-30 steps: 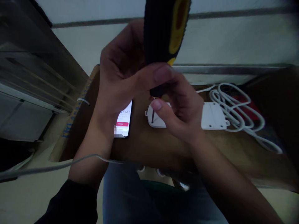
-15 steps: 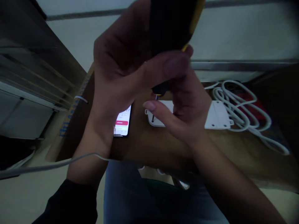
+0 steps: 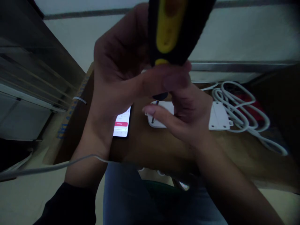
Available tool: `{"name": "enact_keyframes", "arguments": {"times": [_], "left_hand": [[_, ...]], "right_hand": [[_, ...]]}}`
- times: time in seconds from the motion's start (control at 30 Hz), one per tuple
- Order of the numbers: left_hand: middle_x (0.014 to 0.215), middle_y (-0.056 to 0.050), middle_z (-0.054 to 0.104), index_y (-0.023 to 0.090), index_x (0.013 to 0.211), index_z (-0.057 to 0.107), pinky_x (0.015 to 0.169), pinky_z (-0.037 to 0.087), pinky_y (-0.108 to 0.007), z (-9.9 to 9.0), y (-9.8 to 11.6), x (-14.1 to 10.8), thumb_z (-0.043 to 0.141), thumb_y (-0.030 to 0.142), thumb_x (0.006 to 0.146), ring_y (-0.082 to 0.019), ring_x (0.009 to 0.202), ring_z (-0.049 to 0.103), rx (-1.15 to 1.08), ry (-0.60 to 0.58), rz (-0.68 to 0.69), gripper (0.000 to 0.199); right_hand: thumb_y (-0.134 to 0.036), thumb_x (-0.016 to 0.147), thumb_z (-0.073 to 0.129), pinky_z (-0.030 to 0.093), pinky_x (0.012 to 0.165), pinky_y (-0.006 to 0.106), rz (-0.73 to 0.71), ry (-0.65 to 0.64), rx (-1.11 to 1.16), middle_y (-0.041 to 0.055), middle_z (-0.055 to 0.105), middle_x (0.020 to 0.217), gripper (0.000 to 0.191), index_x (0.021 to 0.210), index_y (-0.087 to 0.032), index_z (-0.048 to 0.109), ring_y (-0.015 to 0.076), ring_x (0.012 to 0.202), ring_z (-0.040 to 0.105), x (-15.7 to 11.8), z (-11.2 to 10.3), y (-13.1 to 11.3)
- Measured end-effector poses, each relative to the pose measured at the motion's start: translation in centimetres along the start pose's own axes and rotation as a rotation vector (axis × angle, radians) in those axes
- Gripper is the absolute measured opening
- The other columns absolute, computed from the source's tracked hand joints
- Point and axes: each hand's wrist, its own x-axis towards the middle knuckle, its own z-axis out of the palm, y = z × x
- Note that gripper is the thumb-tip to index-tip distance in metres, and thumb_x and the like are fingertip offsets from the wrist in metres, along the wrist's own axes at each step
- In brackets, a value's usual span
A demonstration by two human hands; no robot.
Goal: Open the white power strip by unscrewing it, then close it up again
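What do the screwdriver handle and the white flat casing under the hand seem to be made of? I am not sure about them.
The screwdriver handle looks like moulded plastic: black, perhaps rubbery, with a glossy-looking yellow inlay and ridged edges. The white casing looks like smooth matte plastic, with clean moulded edges, though the dim light leaves this open.

The screwdriver's handle (image 3: 168, 28) runs off the top edge, blurred.

Dim, cool light leaves my left hand (image 3: 114, 84) and right hand (image 3: 189, 117) in shadow; a glowing smartphone screen (image 3: 122, 123) shines brightest, my black-and-yellow screwdriver handle (image 3: 168, 31) blurs near the lens, and the wide-angle frame bows at its edges.
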Motion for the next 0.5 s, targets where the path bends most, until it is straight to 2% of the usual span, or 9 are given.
{"name": "enact_keyframes", "arguments": {"times": [0.1,0.17,0.23,0.27,0.3,0.33,0.37,0.43,0.5], "left_hand": [[0.087,0.004,0.063,0.018,0.095,0.069,0.070,0.056,-0.025,1.0,-0.5,-0.9,0.078,0.053,0.091,-0.022,0.101,0.079,0.083,-0.085,0.293,0.037],[0.079,0.004,0.063,0.014,0.093,0.071,0.065,0.052,-0.020,1.5,-0.3,-1.2,0.070,0.047,0.100,-0.012,0.086,0.075,0.103,-0.131,0.384,0.034],[0.084,0.001,0.069,0.010,0.098,0.074,0.068,0.055,-0.018,1.6,0.6,-1.1,0.027,0.048,0.116,-0.011,0.091,0.077,0.060,-0.126,0.257,0.063],[0.093,0.001,0.072,0.008,0.098,0.076,0.072,0.059,-0.020,1.5,1.3,-0.9,-0.003,0.045,0.114,-0.014,0.100,0.079,0.007,-0.143,0.160,0.089],[0.100,0.001,0.074,0.009,0.097,0.077,0.081,0.062,-0.022,1.3,2.0,-0.6,-0.027,0.042,0.104,-0.016,0.115,0.077,-0.038,-0.120,0.004,0.109],[0.101,0.001,0.074,0.011,0.094,0.077,0.087,0.063,-0.026,1.0,2.6,-0.3,-0.038,0.042,0.096,-0.018,0.127,0.072,-0.050,-0.209,-0.187,0.119],[0.098,0.004,0.075,0.014,0.091,0.078,0.089,0.065,-0.028,0.6,3.0,0.0,-0.032,0.042,0.101,-0.020,0.127,0.072,-0.062,-0.293,-0.307,0.114],[0.091,0.001,0.077,0.016,0.101,0.079,0.083,0.067,-0.030,0.1,3.2,0.3,-0.013,0.035,0.113,-0.020,0.115,0.079,-0.031,-0.313,-0.327,0.095],[0.094,0.005,0.073,0.016,0.098,0.077,0.078,0.064,-0.027,0.1,2.2,0.2,-0.002,0.022,0.114,-0.010,0.089,0.080,-0.003,-0.252,-0.076,0.081]], "right_hand": [[-0.026,0.070,0.097,0.050,0.069,0.028,-0.010,0.174,0.093,-0.0061,0.058,0.088,0.043,0.099,-0.027,0.065,0.0109,0.079,0.057,0.8,0.6,0.2],[-0.022,0.071,0.096,0.048,0.066,0.026,-0.067,0.241,0.123,-0.0065,0.057,0.083,0.039,0.091,-0.024,0.063,0.0088,0.074,0.056,1.2,0.9,0.6],[-0.018,0.072,0.094,0.048,0.067,0.027,-0.101,0.235,0.150,-0.0062,0.059,0.081,0.036,0.087,-0.024,0.062,0.0090,0.073,0.057,1.3,0.9,0.7],[-0.017,0.073,0.092,0.049,0.069,0.029,-0.074,0.218,0.166,-0.0058,0.060,0.081,0.034,0.087,-0.025,0.063,0.0104,0.074,0.058,1.3,0.8,0.6],[-0.016,0.075,0.091,0.049,0.071,0.031,-0.028,0.206,0.183,-0.0051,0.061,0.081,0.031,0.087,-0.025,0.064,0.0122,0.075,0.058,1.2,0.7,0.4],[-0.017,0.078,0.088,0.049,0.074,0.033,0.036,0.197,0.195,-0.0042,0.062,0.082,0.027,0.087,-0.026,0.064,0.0140,0.078,0.060,1.1,0.6,0.0],[-0.019,0.082,0.084,0.049,0.076,0.034,0.109,0.179,0.195,-0.0032,0.063,0.082,0.021,0.088,-0.026,0.065,0.0155,0.079,0.060,0.9,0.5,-0.3],[-0.023,0.089,0.078,0.049,0.076,0.036,0.204,0.110,0.183,-0.0017,0.064,0.083,0.011,0.093,-0.025,0.068,0.0162,0.080,0.061,0.6,0.4,-0.8],[-0.025,0.086,0.082,0.048,0.073,0.033,0.159,0.098,0.161,-0.0020,0.065,0.088,0.018,0.098,-0.024,0.069,0.0140,0.080,0.060,0.5,0.5,-0.8]]}}
